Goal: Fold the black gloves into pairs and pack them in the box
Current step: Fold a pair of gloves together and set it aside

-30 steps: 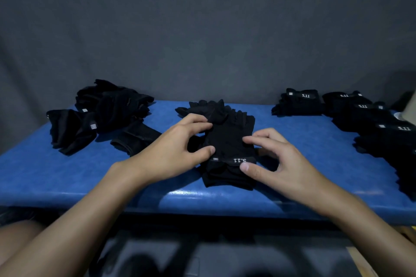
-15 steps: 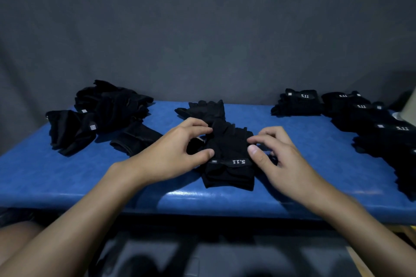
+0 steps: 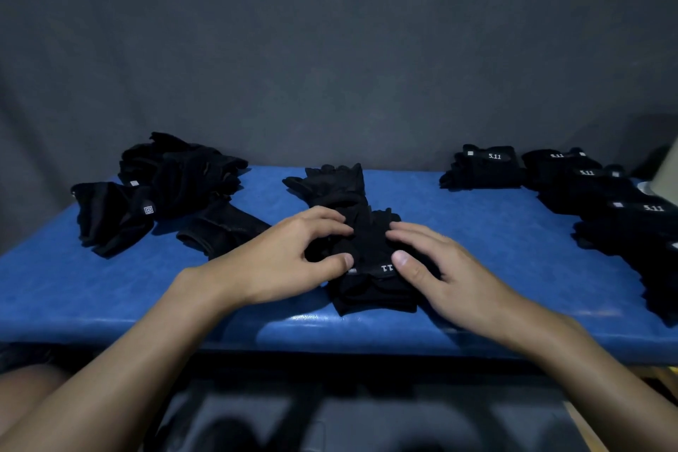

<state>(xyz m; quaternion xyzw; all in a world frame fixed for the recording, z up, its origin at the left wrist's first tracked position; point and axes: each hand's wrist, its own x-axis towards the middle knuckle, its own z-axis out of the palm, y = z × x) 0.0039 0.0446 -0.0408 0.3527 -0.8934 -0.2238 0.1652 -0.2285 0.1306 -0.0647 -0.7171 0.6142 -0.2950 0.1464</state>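
Blue padding is covering the surface we are working at, and it is carrying everything. Along its right side, folded pairs are lying in a row with white 5.11 labels showing. At the far left, loose gloves are sitting in a heap. Near the front edge in the middle, the glove pair is lying, and we are gripping it: our left hand and right hand are each pinching it between curled fingers and thumb.
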